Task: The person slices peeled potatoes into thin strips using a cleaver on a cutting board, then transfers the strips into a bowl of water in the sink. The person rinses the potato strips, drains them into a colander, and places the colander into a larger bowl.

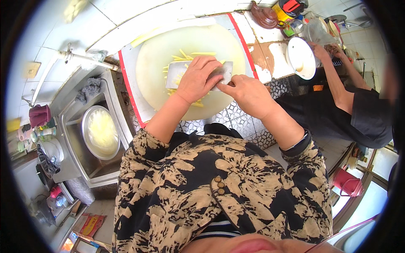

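While the broad, rectangular, silvery metal blade (173, 77) is pinched at its right end by the right hand (249, 96) and partly covered by the curled left hand (195, 79), whose grip cannot be told, pale-yellow strips (204, 53) are scattered around it on the round, whitish-green cutting board (150, 61).

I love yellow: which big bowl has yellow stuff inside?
The round silver metal bowl in the grey steel sink; the white round bowl at right shows none.
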### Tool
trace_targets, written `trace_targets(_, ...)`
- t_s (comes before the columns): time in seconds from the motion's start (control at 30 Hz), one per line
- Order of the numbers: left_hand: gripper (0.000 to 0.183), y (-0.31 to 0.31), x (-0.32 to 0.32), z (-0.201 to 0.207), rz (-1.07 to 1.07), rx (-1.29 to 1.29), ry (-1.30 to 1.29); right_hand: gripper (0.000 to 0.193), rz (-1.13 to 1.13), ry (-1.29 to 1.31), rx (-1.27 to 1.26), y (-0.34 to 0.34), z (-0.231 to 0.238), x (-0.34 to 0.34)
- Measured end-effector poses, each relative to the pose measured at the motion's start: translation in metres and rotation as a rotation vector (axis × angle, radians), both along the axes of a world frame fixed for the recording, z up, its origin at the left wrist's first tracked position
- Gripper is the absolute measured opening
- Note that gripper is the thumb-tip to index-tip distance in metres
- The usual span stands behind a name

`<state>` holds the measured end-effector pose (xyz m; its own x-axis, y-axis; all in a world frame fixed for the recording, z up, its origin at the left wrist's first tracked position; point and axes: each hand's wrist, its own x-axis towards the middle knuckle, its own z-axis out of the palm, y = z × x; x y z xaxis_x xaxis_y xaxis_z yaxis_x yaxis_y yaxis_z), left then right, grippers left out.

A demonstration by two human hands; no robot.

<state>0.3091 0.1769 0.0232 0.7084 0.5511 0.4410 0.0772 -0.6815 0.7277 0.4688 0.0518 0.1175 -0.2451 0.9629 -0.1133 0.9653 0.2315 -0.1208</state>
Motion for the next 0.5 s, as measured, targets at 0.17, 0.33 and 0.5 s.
trace_targets(0.17,0.026,0.002,-0.002,-0.023,0.041,-0.027,0.041,0.043,0.142,-0.046,-0.06,-0.01,0.001,-0.001)
trace_targets(0.33,0.021,0.028,-0.023,-0.056,0.265,-0.005,0.092,0.04,0.179,0.048,-0.007,-0.032,0.016,0.004)
trace_targets(0.5,0.021,0.044,-0.063,-0.067,0.464,0.007,0.033,0.04,-0.131,0.356,-0.077,-0.057,0.021,0.031)
